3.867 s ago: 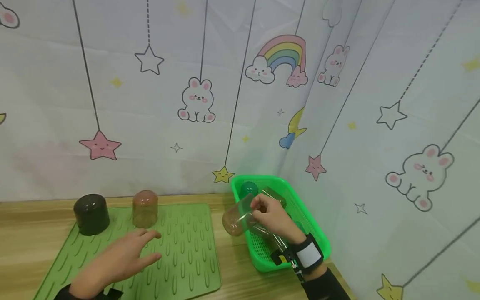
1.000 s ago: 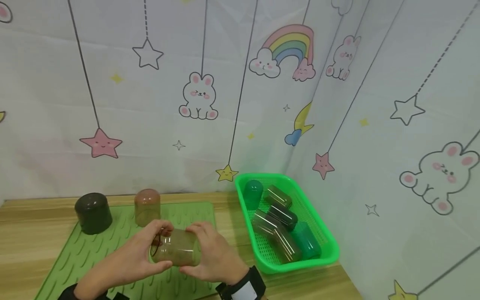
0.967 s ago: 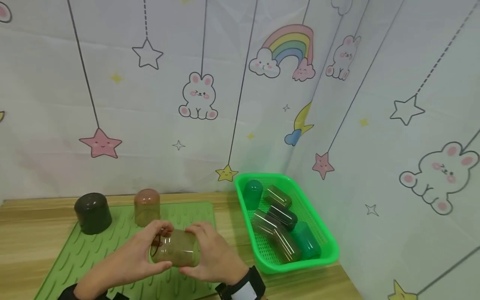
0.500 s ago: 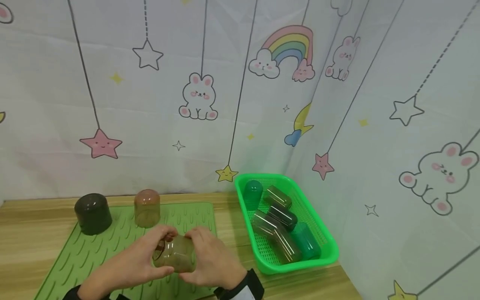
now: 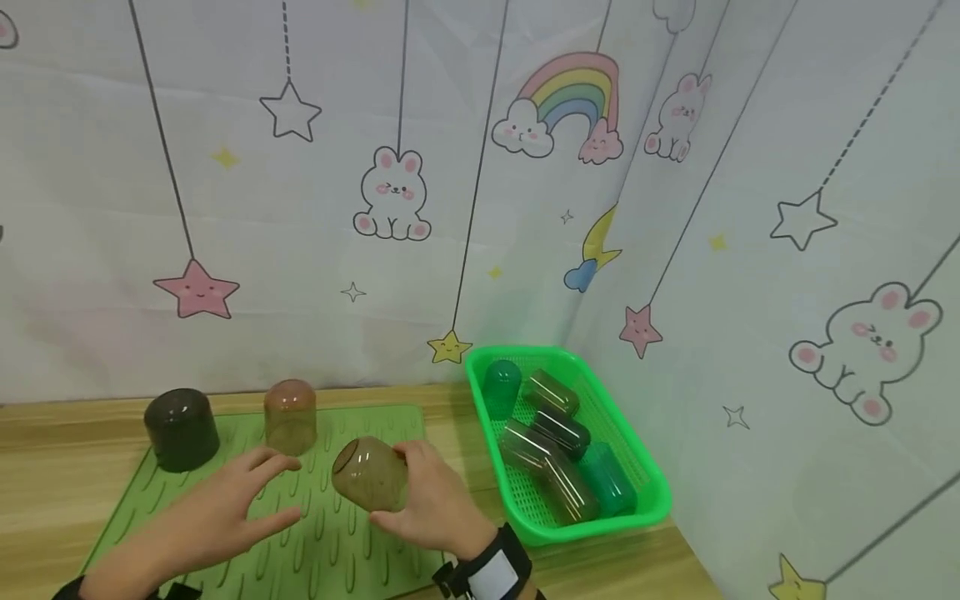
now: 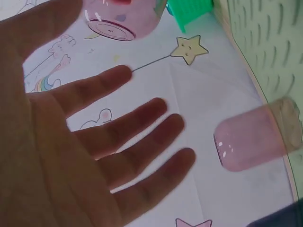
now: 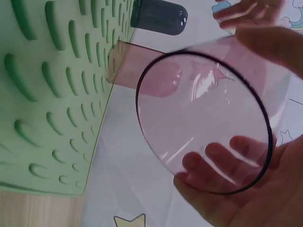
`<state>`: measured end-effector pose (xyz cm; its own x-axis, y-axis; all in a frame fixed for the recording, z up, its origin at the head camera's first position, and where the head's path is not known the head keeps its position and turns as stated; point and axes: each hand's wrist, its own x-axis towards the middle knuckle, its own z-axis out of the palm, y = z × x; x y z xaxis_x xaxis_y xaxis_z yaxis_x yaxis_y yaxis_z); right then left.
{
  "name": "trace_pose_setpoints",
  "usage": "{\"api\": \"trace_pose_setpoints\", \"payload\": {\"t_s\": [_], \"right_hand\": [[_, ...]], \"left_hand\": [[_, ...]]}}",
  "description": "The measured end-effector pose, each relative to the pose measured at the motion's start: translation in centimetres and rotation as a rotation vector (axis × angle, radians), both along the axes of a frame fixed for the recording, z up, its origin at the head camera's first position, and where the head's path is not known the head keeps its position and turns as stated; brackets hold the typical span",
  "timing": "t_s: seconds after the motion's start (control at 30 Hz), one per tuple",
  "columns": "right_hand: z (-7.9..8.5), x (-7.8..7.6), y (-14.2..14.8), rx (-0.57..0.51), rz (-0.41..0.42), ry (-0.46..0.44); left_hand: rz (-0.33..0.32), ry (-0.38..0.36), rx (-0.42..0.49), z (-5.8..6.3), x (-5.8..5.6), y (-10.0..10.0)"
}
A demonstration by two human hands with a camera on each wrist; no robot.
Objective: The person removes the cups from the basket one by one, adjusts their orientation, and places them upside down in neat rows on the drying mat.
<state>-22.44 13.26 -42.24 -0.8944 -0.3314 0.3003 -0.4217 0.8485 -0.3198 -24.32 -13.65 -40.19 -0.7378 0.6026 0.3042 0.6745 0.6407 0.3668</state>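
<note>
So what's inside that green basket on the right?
The green basket holds several see-through cups lying on their sides, brownish and teal, plus one teal cup standing mouth down at the back. Where they overlap, the basket floor and anything smaller beneath them is hidden.

Left forearm (image 5: 112, 571) cut by bottom edge.

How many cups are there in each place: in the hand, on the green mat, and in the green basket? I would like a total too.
Cup held in the right hand: 1
Cups upside down on the green mat: 2 (dark, brownish)
Cups in the green basket: 6, as far as the head view shows
Total: 9
</note>
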Motion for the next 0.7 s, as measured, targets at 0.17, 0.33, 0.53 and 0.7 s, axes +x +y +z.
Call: {"api": "trace_pose_setpoints", "payload": {"t_s": [0.17, 0.33, 0.53, 0.7], "right_hand": [[0.1, -1.4, -0.7, -0.093, -0.095, -0.068], [0.1, -3.1, -1.3, -0.21, -0.182, -0.049], [-0.7, -4.4, -2.4, -0.506, -0.303, -0.114], [-1.0, -6.1, -3.1, -0.594, -0.344, -0.117]], "left_hand": [[0.017, -0.081, -0.115, -0.4, -0.1, -1.1], [0.015, -0.099, -0.139, -0.7, 0.0, -1.4], [0.015, -0.108, -0.145, -1.0, 0.2, -2.1], [0.005, -0.119, -0.16, -1.3, 0.2, -2.6]]}}
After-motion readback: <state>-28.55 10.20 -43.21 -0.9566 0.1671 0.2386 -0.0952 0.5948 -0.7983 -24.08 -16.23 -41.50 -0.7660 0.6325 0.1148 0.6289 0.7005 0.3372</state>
